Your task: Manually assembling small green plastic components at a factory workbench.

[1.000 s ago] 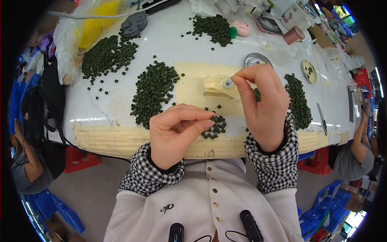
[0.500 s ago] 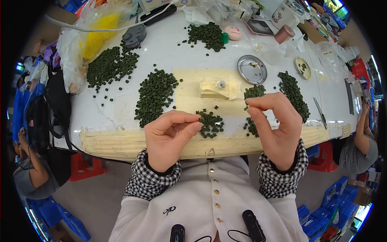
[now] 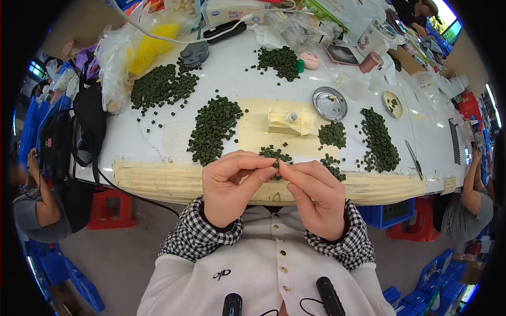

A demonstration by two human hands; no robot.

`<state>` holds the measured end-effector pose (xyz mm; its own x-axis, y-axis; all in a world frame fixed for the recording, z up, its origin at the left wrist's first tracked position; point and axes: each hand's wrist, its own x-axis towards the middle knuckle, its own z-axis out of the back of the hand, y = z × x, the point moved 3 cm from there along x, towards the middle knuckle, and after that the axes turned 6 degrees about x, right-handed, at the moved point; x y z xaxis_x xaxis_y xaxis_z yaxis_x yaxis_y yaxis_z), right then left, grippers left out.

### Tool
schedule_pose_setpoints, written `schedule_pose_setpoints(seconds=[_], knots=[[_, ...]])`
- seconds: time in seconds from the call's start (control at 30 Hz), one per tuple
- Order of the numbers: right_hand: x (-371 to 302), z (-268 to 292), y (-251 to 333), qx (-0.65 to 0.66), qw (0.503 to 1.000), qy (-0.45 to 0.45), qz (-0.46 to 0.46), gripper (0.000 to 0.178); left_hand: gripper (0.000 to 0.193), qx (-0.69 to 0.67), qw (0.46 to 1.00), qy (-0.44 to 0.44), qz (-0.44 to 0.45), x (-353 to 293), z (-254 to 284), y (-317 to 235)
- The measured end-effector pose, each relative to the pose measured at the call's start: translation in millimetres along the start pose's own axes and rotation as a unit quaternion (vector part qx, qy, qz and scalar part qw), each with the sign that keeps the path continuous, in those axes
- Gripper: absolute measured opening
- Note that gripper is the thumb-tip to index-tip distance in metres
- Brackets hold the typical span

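Over the table's near edge, my left hand (image 3: 232, 181) pinches a small dark green part (image 3: 276, 164) between thumb and index finger. My right hand (image 3: 316, 197) meets it there, its index fingertip against the part and its other fingers curled. Whether the right fingers hold something of their own is too small to make out. Just behind the fingertips lies a small pile of the same green parts (image 3: 275, 153), partly hidden by my hands. Farther back, a taped block (image 3: 284, 125) with a small round metal piece on top stands on yellowish tape.
Larger heaps of green parts lie at left (image 3: 213, 129), back left (image 3: 158, 89), back (image 3: 279, 62) and right (image 3: 379, 142). A round metal lid (image 3: 330, 104), a yellowish dish (image 3: 392, 104) and a pen-like tool (image 3: 414, 160) are on the right. Plastic bags (image 3: 118, 68) crowd the back left.
My right hand has moved left and down, bringing its fingertips to the left hand's. My left hand has shifted slightly right. The view has moved a little.
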<state>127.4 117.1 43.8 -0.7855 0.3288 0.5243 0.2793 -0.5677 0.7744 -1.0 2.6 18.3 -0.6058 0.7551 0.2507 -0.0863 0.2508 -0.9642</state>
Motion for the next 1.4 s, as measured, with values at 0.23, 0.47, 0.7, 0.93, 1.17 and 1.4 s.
schedule_pose_setpoints(seconds=[0.23, 0.47, 0.7, 0.93, 1.17, 1.4], knots=[[-4, 5, 0, 0.0, 1.0, 0.008, 0.01, 0.036, 0.017, 0.015, 1.0, 0.021, -0.003, 1, -3, -2], [-1, 9, -8, -0.01, 0.999, 0.031, -0.018, 0.034, 0.015, 0.037, 0.999, 0.023, 0.024, 8, -2, 6], [-5, 55, -31, -0.146, 0.98, -0.102, -0.084, 0.016, 0.013, 0.335, 0.942, 0.007, -0.018, 9, 19, 4], [-22, 46, -33, -0.302, 0.952, -0.003, -0.048, 0.015, 0.011, 0.412, 0.907, 0.012, -0.089, 8, 24, 13], [-26, 34, -33, -0.371, 0.929, -0.003, 0.003, 0.014, 0.016, 0.407, 0.906, -0.062, -0.101, 0, 37, 16], [-30, 26, -30, -0.345, 0.938, -0.036, 0.018, 0.015, 0.047, 0.514, 0.842, 0.016, -0.167, -8, 13, 15]])
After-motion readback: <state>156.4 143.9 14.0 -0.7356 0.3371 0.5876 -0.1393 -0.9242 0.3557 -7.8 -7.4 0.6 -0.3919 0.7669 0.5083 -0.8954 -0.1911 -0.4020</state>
